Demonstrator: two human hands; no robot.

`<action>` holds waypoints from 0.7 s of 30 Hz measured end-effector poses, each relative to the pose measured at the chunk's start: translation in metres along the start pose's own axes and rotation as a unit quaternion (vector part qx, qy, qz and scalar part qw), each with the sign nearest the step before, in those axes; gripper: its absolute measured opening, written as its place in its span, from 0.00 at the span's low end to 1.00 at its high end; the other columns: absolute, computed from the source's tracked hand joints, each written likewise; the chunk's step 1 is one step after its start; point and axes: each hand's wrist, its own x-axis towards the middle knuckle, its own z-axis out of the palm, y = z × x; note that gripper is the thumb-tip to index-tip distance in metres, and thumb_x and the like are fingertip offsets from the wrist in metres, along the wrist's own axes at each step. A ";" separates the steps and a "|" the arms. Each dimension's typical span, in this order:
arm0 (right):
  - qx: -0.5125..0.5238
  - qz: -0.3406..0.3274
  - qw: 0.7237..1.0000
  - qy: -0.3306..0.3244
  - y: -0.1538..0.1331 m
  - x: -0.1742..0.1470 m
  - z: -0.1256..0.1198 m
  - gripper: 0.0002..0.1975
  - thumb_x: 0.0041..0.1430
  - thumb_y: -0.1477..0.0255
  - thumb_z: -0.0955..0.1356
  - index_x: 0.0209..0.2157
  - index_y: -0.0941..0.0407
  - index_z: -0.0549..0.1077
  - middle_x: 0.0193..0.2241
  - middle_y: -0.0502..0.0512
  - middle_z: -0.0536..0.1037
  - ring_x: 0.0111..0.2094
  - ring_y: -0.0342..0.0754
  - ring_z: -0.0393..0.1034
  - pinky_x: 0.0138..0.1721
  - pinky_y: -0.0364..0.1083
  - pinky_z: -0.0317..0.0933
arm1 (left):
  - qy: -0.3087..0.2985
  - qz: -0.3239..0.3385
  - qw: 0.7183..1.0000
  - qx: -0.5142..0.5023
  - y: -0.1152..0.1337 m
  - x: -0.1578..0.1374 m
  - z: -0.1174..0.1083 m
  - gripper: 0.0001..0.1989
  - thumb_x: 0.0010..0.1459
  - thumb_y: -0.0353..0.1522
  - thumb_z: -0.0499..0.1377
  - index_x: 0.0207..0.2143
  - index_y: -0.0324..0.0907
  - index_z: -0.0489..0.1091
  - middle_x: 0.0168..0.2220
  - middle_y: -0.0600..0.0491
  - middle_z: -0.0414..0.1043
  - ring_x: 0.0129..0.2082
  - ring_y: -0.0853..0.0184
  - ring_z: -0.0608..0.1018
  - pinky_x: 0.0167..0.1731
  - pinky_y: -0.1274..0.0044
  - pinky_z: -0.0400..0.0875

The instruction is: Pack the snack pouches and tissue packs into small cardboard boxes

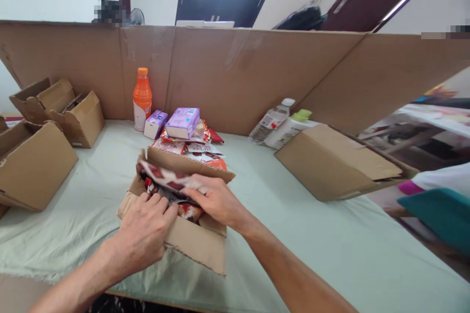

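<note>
A small open cardboard box (198,244) stands near the front of the table with its flaps folded out. Inside it lie several snack packets, one of them a red and brown packet (190,212). My right hand (216,200) pinches a blurred red-and-white snack packet (165,176), tilted over the box opening. My left hand (149,225) is curled over the near left edge of the box, its fingertips reaching in among the packets. Just behind the box is a pile of snack bags (203,149), topped by a purple tissue pack (182,123).
An orange drink bottle (142,100) and a second purple tissue pack (156,124) stand behind. A clear water bottle (270,121) and a white bottle with a green cap (288,129) lean beside a larger cardboard box (338,161). More boxes (40,166) stand left; a cardboard wall (227,78) lines the back.
</note>
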 end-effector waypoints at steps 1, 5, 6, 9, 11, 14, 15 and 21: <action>-0.026 0.007 0.998 -0.049 -0.001 0.003 0.001 0.09 0.63 0.70 0.65 0.37 0.53 0.79 0.36 0.53 0.84 0.39 0.52 0.77 0.42 0.47 0.67 | 0.002 -0.001 1.000 0.002 0.000 0.000 0.000 0.22 0.51 0.25 0.59 0.51 0.39 0.68 0.47 0.43 0.73 0.50 0.52 0.73 0.53 0.61 0.67; -0.112 0.034 0.986 -0.122 -0.006 0.008 -0.001 0.10 0.63 0.72 0.65 0.39 0.52 0.80 0.41 0.53 0.84 0.43 0.53 0.78 0.43 0.47 0.64 | 0.001 -0.006 1.000 0.008 0.000 -0.001 0.000 0.21 0.51 0.26 0.59 0.49 0.40 0.68 0.46 0.45 0.73 0.49 0.54 0.73 0.54 0.62 0.66; -0.115 0.037 0.985 -0.120 -0.007 0.007 -0.002 0.11 0.63 0.71 0.65 0.39 0.52 0.80 0.40 0.53 0.85 0.43 0.52 0.78 0.42 0.46 0.64 | 0.000 -0.006 1.000 0.008 0.000 -0.002 0.000 0.20 0.51 0.26 0.59 0.49 0.40 0.68 0.45 0.45 0.73 0.48 0.54 0.74 0.53 0.62 0.67; -0.120 0.030 0.987 -0.102 -0.010 -0.001 -0.005 0.11 0.64 0.69 0.65 0.40 0.52 0.80 0.40 0.54 0.85 0.42 0.53 0.78 0.42 0.47 0.66 | 0.003 0.000 1.000 0.010 0.000 -0.004 0.001 0.20 0.52 0.26 0.59 0.49 0.40 0.67 0.46 0.45 0.73 0.49 0.54 0.73 0.51 0.63 0.67; -0.124 0.014 0.989 -0.075 -0.012 -0.008 -0.007 0.12 0.63 0.68 0.66 0.42 0.52 0.80 0.42 0.55 0.84 0.43 0.53 0.78 0.44 0.49 0.67 | 0.008 0.002 1.000 0.010 0.000 -0.005 0.003 0.21 0.53 0.26 0.59 0.50 0.40 0.67 0.46 0.44 0.73 0.49 0.54 0.73 0.50 0.63 0.68; -0.125 -0.019 0.991 -0.038 -0.018 -0.015 -0.012 0.13 0.62 0.68 0.67 0.46 0.52 0.79 0.47 0.56 0.83 0.46 0.54 0.78 0.47 0.51 0.69 | 0.008 0.002 1.000 0.007 -0.001 -0.005 0.003 0.22 0.53 0.25 0.58 0.52 0.40 0.67 0.45 0.45 0.73 0.48 0.53 0.74 0.49 0.63 0.68; -0.129 -0.025 0.991 -0.038 -0.020 -0.015 -0.013 0.14 0.62 0.68 0.67 0.47 0.52 0.79 0.48 0.57 0.83 0.47 0.55 0.78 0.48 0.51 0.69 | 0.008 0.003 1.000 0.005 -0.001 -0.004 0.003 0.22 0.53 0.25 0.58 0.52 0.40 0.67 0.45 0.45 0.73 0.48 0.53 0.74 0.48 0.63 0.68; -0.192 -0.012 0.970 -0.151 -0.020 0.008 -0.008 0.17 0.63 0.70 0.65 0.52 0.54 0.77 0.53 0.60 0.80 0.52 0.57 0.75 0.53 0.52 0.66 | 0.015 0.006 1.000 -0.004 -0.001 -0.005 0.004 0.25 0.52 0.25 0.58 0.55 0.39 0.66 0.47 0.44 0.72 0.50 0.52 0.73 0.51 0.61 0.66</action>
